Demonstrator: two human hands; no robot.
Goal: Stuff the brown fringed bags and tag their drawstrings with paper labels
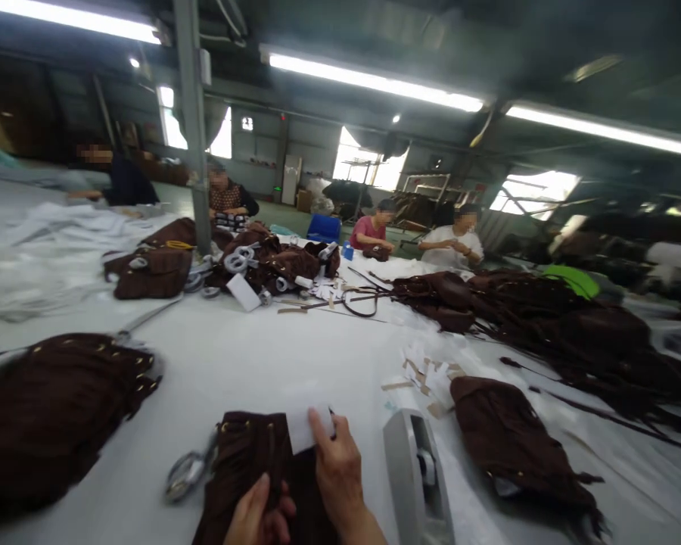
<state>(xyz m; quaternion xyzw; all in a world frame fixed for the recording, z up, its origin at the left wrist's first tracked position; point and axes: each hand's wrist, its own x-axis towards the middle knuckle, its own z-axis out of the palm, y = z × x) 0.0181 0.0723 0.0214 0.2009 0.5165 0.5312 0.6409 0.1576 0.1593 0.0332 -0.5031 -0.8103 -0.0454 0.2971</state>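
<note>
A dark brown bag [244,446] with brass-coloured eyelets lies in front of me on the white table. The fingers of my left hand [261,516] are closed on its front, near a strap. My right hand [337,462] pinches a white slip of paper [300,430] against the bag's upper edge. Something small and dark shows by the right fingertips, too small to make out. A roll of clear tape [186,475] sits left of the bag. Just right of my right hand stands a grey tape dispenser [400,469].
Another brown bag [51,409] lies at the left, and a smaller one [516,439] at the right. Paper scraps [425,371] lie beyond the dispenser. Heaped brown bags [545,325] cover the far right. Several people, including one in white [454,246], sit across the table.
</note>
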